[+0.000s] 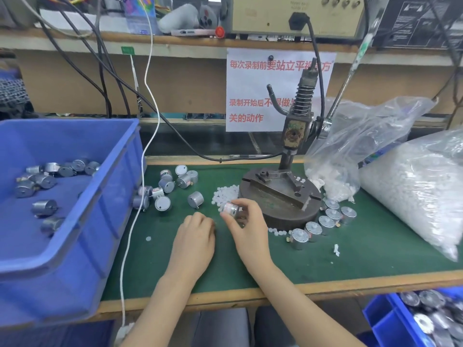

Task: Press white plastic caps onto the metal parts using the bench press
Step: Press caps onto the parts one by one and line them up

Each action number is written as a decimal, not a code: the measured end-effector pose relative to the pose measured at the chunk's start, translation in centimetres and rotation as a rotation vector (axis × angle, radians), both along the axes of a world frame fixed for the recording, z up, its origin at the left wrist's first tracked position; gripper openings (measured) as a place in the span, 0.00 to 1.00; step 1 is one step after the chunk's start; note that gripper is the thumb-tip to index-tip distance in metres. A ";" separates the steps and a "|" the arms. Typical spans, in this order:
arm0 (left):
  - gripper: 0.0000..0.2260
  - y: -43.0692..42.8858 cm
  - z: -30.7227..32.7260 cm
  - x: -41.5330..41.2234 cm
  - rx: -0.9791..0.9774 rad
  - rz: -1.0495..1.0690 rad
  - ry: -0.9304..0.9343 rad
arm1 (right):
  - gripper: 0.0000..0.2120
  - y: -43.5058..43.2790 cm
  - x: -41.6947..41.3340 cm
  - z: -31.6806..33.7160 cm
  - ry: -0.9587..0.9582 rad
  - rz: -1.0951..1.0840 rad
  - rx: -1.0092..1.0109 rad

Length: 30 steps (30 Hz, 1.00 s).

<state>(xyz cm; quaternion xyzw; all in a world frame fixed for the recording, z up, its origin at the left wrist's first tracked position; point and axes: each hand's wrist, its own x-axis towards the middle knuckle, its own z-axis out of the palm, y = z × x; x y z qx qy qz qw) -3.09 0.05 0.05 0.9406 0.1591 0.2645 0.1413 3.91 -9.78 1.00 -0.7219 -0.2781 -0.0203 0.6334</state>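
Note:
My right hand (246, 227) pinches a small silver metal part (231, 208) just left of the bench press base (280, 199). My left hand (196, 235) rests knuckles-up on the green mat beside it, fingers curled under; what they hold is hidden. A pile of small white plastic caps (224, 194) lies just beyond both hands. Loose metal parts (166, 187) are scattered to the left, and a row of several metal parts (325, 221) curves round the front right of the press base. The press column (298, 121) and its long lever (348, 78) stand raised.
A big blue bin (75, 221) with several metal parts fills the left. Two clear bags of white caps (413, 191) lie at the right. A white cable (130, 234) hangs over the mat's left edge. Another blue bin of parts (426, 316) sits below the table, right.

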 end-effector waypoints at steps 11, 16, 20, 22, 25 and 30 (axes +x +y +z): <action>0.14 -1.5 -0.6 1.2 0.298 -0.206 0.012 | 0.11 -3.8 3.2 2.4 0.196 -0.068 0.128; 0.14 -1.6 -0.8 1.3 0.331 -0.185 -0.057 | 0.09 -5.2 4.9 3.5 0.171 -0.187 0.005; 0.14 -1.4 -1.1 1.4 0.342 -0.170 -0.111 | 0.11 -5.6 6.6 3.9 0.085 -0.272 -0.067; 0.13 -1.4 -1.2 1.4 0.330 -0.177 -0.127 | 0.12 -5.8 7.5 4.1 0.079 -0.299 -0.088; 0.11 -1.4 -1.3 1.4 0.313 -0.160 -0.125 | 0.18 -6.0 8.4 4.3 0.050 -0.327 -0.165; 0.10 -1.4 -1.1 1.4 0.269 -0.158 -0.102 | 0.16 -5.9 9.3 4.3 -0.162 -0.383 -0.311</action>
